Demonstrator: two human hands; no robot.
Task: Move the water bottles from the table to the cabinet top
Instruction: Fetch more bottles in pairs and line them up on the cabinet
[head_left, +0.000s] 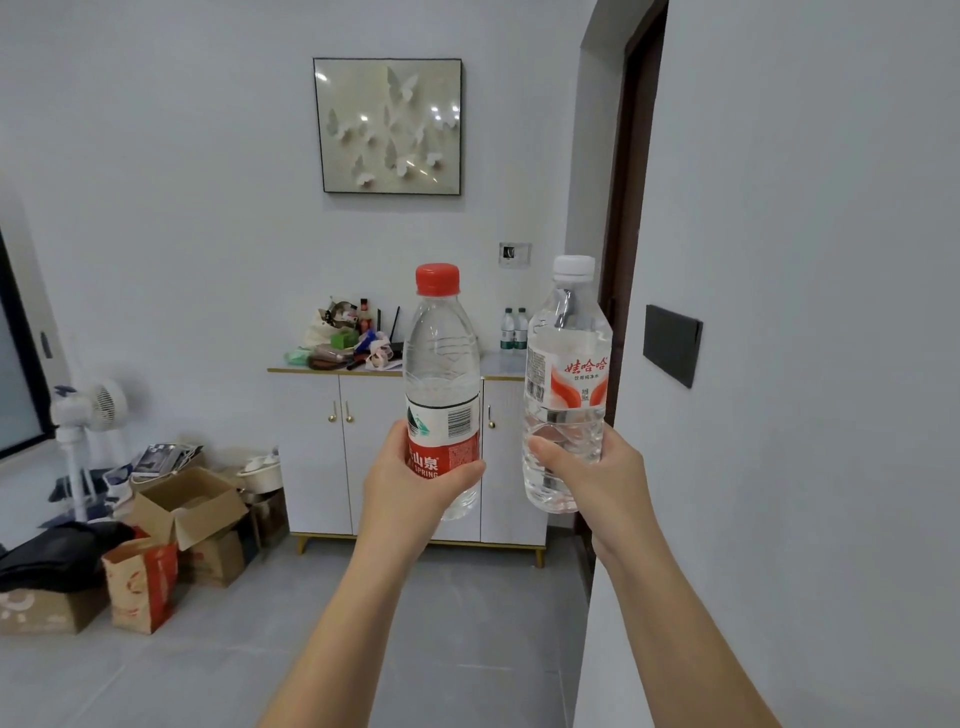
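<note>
My left hand (410, 483) grips a clear water bottle with a red cap and a red label (441, 364), held upright. My right hand (592, 478) grips a second clear water bottle with a white cap and a white-and-red label (566, 364), also upright. Both are raised in front of me, side by side and apart. Ahead, across the floor, stands a white cabinet (322, 441) against the wall. Its top (498, 366) carries two small green-labelled bottles (514, 330) at the right end. The table is out of sight.
A pile of clutter (348, 338) fills the left half of the cabinet top. Cardboard boxes (187, 514), a paper bag (143, 587) and a white standing fan (88, 415) sit on the floor at the left. A wall corner (644, 364) juts in close on my right.
</note>
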